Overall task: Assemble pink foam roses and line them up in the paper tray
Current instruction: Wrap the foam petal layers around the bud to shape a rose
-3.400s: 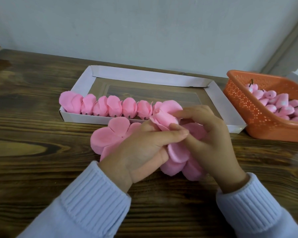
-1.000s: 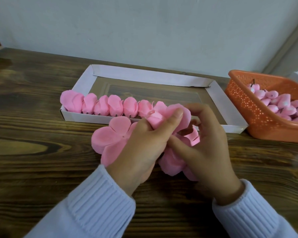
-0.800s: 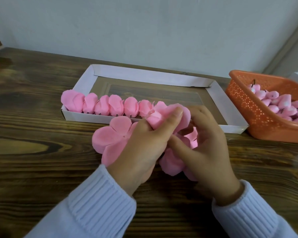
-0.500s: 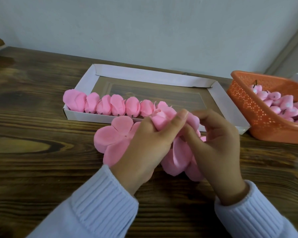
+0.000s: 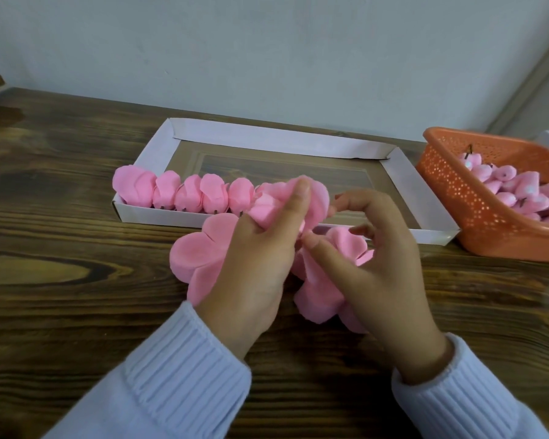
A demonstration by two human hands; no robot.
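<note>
Your right hand (image 5: 377,264) has come off the rose (image 5: 276,210) since half a second ago. Its fingers were pinched against the outer petal then; now they arch loosely just right of it and hold nothing I can see, with the thumb lying on the loose petals (image 5: 346,248) beneath. Your left hand (image 5: 257,264) grips the rose at centre frame, just in front of the tray (image 5: 267,134), with the index finger pressed over the top of that last petal. I judge the finger to be all that keeps the wrap closed, so if you ease it before the petal is fixed, the foam will likely spring back and the rose will open. The row (image 5: 184,194) of finished roses runs along the tray's near wall from the left, and its last one is touching or just behind the rose you hold. Push in carelessly and you could tip it or bend the low paper wall, which stands between your hand and the next slot. A petal stack (image 5: 200,248) lies on the surface (image 5: 76,280) under your left wrist, where your sleeve could drag it. The basket (image 5: 450,198) of buds (image 5: 520,191) sits at the right edge, well apart from both hands.
</note>
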